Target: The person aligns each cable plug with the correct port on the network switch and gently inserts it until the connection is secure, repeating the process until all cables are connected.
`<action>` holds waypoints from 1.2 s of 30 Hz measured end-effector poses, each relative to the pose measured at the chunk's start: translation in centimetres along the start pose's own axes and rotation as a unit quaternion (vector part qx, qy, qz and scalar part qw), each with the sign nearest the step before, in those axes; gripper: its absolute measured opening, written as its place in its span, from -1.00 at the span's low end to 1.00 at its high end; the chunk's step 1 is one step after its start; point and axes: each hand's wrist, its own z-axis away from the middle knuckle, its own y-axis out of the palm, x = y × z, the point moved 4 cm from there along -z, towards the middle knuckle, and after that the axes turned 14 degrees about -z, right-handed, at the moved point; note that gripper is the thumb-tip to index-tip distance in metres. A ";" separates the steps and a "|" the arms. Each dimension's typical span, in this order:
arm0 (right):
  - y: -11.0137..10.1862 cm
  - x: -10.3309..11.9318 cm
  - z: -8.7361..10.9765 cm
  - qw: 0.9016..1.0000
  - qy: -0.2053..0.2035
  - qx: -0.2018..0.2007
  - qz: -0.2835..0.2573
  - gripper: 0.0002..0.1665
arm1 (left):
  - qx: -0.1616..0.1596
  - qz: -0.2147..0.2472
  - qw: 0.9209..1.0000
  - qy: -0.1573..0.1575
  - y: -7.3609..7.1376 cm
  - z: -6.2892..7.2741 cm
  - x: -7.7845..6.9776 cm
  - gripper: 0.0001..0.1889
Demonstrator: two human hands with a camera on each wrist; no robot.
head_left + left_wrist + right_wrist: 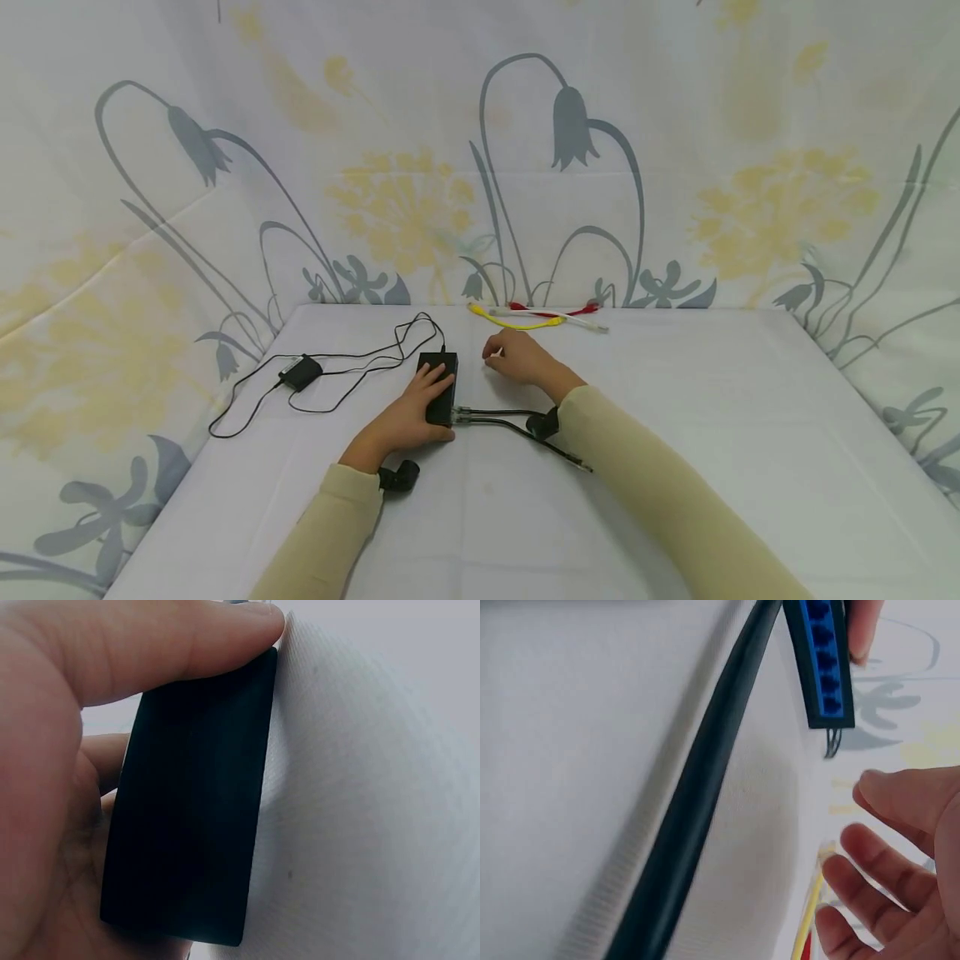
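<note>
Cables (517, 327) are lying along the far table edge (712, 313), adapter (302, 375) nearer the left one; left hand (407, 418) is gripping black box (441, 408), right hand (525, 358) hovering empty.

My left hand (405, 421) is in a grip, its fingers spread forward and its thumb (195, 641) set well apart from them on the side nearer me, with the sleeved left forearm (318, 533) slanting back and left behind it. My right hand (521, 358) is near it, ahead and to the right, its fingers (864, 890) loosely bent and its thumb apart from them, with the sleeved right forearm (660, 492) slanting back and right behind the wrist.
</note>
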 end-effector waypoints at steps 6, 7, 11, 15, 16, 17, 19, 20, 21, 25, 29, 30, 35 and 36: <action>-0.2 -0.4 -0.4 0.999 0.003 -0.039 0.012 -0.81 | 0.002 -0.004 1.000 -0.003 0.1 0.1 0.2 -0.04; -0.1 -0.5 -0.5 0.999 0.003 -0.046 0.014 -0.81 | 0.002 -0.004 1.000 -0.003 0.1 0.2 0.3 -0.04; 0.0 -1.2 -1.0 0.998 0.013 -0.062 0.027 -0.80 | -0.001 -0.004 1.000 0.000 0.1 0.2 0.2 -0.04; -0.2 -2.0 -1.6 0.997 0.017 -0.055 0.048 -0.77 | -0.004 -0.004 1.000 0.004 0.1 0.3 0.1 -0.05; -0.3 -2.1 -1.6 0.997 0.015 -0.052 0.054 -0.76 | -0.003 -0.006 1.000 0.004 0.1 0.3 0.1 -0.05; -0.4 -2.2 -1.7 0.997 0.014 -0.048 0.056 -0.75 | -0.003 -0.006 1.000 0.004 0.1 0.3 0.1 -0.05; -0.7 -2.4 -1.9 0.997 0.010 -0.042 0.058 -0.73 | -0.004 -0.006 1.000 0.006 0.1 0.2 0.1 -0.05; -0.8 -2.5 -2.0 0.998 0.011 -0.039 0.057 -0.72 | -0.004 -0.005 1.000 0.006 0.1 0.2 0.0 -0.05; -0.9 -2.5 -2.1 0.998 0.012 -0.037 0.055 -0.71 | -0.005 -0.005 1.000 0.006 0.1 0.2 0.0 -0.05; -1.1 -2.9 -2.5 0.998 0.017 -0.021 0.054 -0.67 | -0.007 -0.005 1.000 0.007 0.0 0.1 -0.1 -0.06; -1.1 -3.1 -2.7 0.998 0.029 -0.002 0.049 -0.61 | -0.007 -0.006 1.000 0.006 -0.1 0.2 -0.1 -0.06; -1.1 -3.2 -2.7 0.998 0.035 0.002 0.047 -0.60 | -0.006 -0.007 1.000 0.006 -0.1 0.2 -0.1 -0.05; -1.0 -3.3 -2.7 0.997 0.062 0.014 0.048 -0.55 | 0.000 -0.005 1.000 0.008 -0.2 0.3 -0.1 -0.05; -1.0 -3.3 -2.7 0.996 0.067 0.013 0.048 -0.54 | 0.000 -0.004 1.000 0.009 -0.2 0.3 -0.1 -0.05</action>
